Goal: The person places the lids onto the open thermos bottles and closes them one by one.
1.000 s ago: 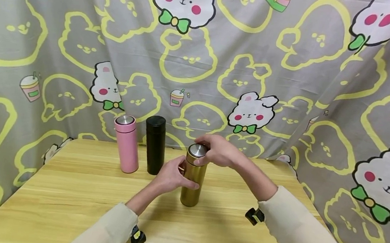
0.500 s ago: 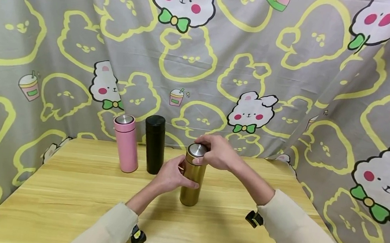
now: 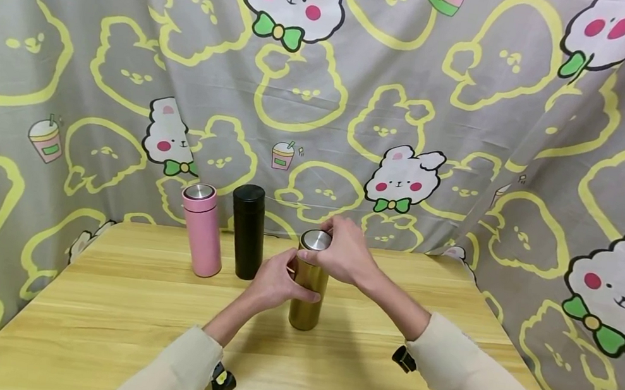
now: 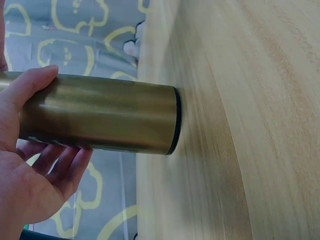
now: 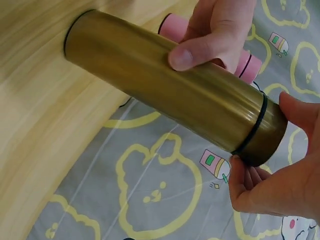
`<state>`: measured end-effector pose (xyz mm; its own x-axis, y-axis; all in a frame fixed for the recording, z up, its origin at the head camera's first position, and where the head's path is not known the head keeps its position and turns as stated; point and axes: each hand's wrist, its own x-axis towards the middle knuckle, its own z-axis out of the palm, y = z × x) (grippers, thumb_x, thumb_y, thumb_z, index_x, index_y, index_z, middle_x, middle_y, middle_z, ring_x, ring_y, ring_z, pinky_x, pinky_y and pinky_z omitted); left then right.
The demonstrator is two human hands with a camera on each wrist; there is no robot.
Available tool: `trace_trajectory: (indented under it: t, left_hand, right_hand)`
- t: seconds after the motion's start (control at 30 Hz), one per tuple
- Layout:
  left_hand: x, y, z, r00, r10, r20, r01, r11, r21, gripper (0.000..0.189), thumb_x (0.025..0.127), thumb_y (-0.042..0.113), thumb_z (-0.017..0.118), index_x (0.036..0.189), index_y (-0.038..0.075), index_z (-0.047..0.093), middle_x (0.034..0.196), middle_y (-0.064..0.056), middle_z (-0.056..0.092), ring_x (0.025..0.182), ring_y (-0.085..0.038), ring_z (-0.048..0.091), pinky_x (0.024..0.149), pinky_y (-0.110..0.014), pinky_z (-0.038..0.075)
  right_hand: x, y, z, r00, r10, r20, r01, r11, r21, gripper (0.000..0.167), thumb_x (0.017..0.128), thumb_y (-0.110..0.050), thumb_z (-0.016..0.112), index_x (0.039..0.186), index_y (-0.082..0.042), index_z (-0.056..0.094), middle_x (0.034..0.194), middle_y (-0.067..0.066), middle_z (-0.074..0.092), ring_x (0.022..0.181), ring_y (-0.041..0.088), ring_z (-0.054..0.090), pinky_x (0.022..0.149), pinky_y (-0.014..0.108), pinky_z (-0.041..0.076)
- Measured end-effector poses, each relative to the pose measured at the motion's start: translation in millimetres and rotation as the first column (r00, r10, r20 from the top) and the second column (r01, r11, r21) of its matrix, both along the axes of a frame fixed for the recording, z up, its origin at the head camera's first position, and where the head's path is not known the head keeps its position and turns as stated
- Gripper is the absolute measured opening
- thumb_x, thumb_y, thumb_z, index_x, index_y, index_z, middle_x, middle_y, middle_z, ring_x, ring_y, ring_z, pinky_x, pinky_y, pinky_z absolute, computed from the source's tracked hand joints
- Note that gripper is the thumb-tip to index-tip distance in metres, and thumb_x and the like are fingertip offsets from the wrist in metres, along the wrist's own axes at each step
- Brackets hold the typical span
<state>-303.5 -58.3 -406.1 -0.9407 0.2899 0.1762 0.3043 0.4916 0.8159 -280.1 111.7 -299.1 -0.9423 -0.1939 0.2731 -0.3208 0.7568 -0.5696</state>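
Note:
A gold thermos [image 3: 304, 313] stands upright on the wooden table, its lid [image 3: 316, 240] topped with a silver disc. My left hand [image 3: 274, 283] grips the body around the middle, thumb across the front and fingers behind, as the left wrist view also shows. Up at the lid, my right hand [image 3: 342, 252] pinches the rim between thumb and fingers. A dark ring [image 5: 252, 125] runs round the seam between lid and body in the right wrist view. That lid sits flush on the body.
A pink thermos [image 3: 203, 241] with a silver-topped lid and a black thermos [image 3: 247, 239] stand side by side toward the back left of the table [image 3: 124, 302]. A grey cartoon-print curtain [image 3: 318, 138] hangs behind and at both sides.
My right hand has turned round the lid, its thumb sliding left across the front and its wrist dropping slightly. The left hand and the thermos body stay in place.

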Motion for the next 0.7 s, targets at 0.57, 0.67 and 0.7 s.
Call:
trace_trajectory:
  t: [0.57, 0.67, 0.7]
  left_hand:
    - [-1.3, -3.3, 0.0, 0.999, -0.021, 0.040, 0.022, 1.000, -0.006, 0.068, 0.062, 0.043, 0.097, 0.116, 0.023, 0.060, 0.104, 0.003, 0.065, 0.094, -0.018, 0.061, 0.075, -0.033, 0.054]
    - [-1.5, -3.4, 0.5, 0.998, -0.036, 0.046, 0.036, 0.999, -0.002, 0.068, 0.062, 0.042, 0.097, 0.116, 0.022, 0.060, 0.104, 0.002, 0.065, 0.093, -0.018, 0.062, 0.075, -0.034, 0.054]
    - [-1.6, -3.4, 0.9, 0.998, -0.039, 0.047, 0.039, 0.999, -0.001, 0.068, 0.062, 0.042, 0.097, 0.116, 0.022, 0.060, 0.103, 0.002, 0.065, 0.093, -0.018, 0.062, 0.075, -0.034, 0.055]
  right_hand:
    - [-3.6, 4.5, 15.6, 0.986, 0.093, 0.140, -0.102, 0.993, 0.057, 0.075, 0.076, -0.042, 0.088, 0.127, 0.001, 0.054, 0.121, 0.016, 0.058, 0.105, 0.027, 0.056, 0.084, 0.035, 0.051]
    - [-5.8, 7.0, 21.5, 0.964, 0.151, 0.216, -0.160, 0.987, 0.021, 0.081, 0.079, -0.032, 0.088, 0.140, 0.002, 0.048, 0.135, 0.020, 0.055, 0.117, 0.030, 0.056, 0.095, 0.040, 0.051]
    - [-6.6, 8.0, 23.6, 0.954, 0.178, 0.239, -0.184, 0.983, 0.002, 0.080, 0.080, -0.027, 0.087, 0.143, 0.002, 0.047, 0.137, 0.021, 0.055, 0.120, 0.031, 0.057, 0.098, 0.041, 0.051]
